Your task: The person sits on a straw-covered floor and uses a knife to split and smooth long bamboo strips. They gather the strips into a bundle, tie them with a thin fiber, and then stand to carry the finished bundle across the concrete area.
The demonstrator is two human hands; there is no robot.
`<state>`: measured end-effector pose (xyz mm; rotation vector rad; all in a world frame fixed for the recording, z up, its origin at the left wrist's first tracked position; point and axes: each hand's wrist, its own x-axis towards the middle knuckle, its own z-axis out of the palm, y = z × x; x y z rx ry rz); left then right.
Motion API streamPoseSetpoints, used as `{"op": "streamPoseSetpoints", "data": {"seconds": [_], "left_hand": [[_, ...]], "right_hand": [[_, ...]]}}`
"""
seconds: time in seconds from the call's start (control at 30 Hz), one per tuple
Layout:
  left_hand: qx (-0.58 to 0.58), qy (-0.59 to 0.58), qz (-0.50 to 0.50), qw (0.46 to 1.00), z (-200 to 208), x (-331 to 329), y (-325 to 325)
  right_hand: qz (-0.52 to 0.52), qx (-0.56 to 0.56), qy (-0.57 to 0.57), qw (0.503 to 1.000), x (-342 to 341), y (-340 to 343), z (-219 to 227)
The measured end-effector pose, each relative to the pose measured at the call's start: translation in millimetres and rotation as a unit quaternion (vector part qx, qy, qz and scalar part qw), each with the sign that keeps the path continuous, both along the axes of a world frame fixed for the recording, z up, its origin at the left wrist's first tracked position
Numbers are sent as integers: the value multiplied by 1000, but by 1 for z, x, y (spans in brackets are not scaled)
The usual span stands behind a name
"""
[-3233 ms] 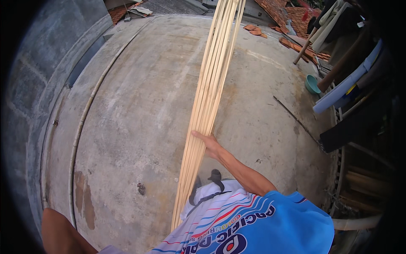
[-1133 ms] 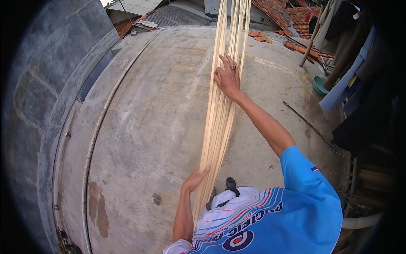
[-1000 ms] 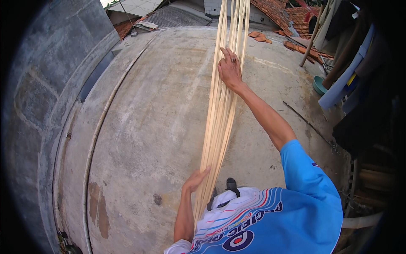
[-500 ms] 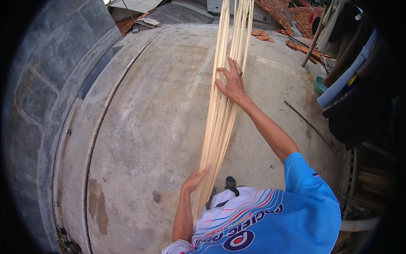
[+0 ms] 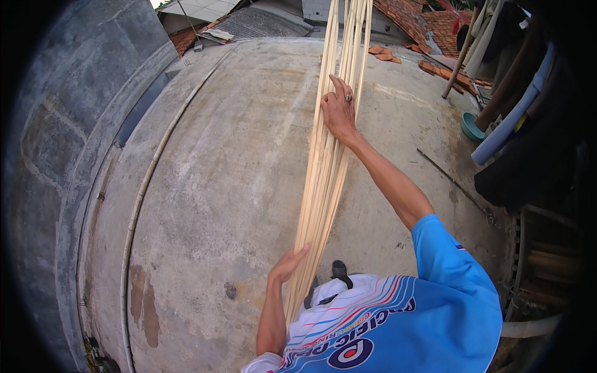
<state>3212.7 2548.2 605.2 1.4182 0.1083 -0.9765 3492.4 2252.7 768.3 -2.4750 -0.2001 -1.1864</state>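
A bundle of long, thin, pale bamboo or wood strips [image 5: 319,199] runs from beside my waist up past the top of the picture. Its far part fans out into separate strips with gaps between them. Low on the bundle, my left hand [image 5: 288,265] grips its left side, thumb on top and the other fingers hidden beneath. Farther up, my right hand [image 5: 339,113], wearing a ring, lies over the strips with its fingers bent and drawn together on them. The far ends of the strips are out of view.
Below the strips spreads a stained concrete surface [image 5: 211,205]. A long thin pipe [image 5: 142,193] runs along the left, near a grey wall [image 5: 74,93]. Clothes [image 5: 519,130] hang at the right above a green basin [image 5: 471,126]. A dark thin rod [image 5: 452,177] and broken roof tiles [image 5: 384,55] lie about.
My right hand has shifted slightly up and left along the strips, and its spread thumb and fingers have come together. My left hand stays nearly where it was on the bundle.
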Motion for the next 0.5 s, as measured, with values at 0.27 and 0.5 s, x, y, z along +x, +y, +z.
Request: {"op": "streamPoseSetpoints", "data": {"seconds": [0.27,0.5], "left_hand": [[-2,-3,-16,1000,-6,-2,2],[6,-13,-13,1000,-8,-5,-1]], "right_hand": [[0,104,35,994,-14,2,19],[5,78,97,992,-12,-2,3]]}}
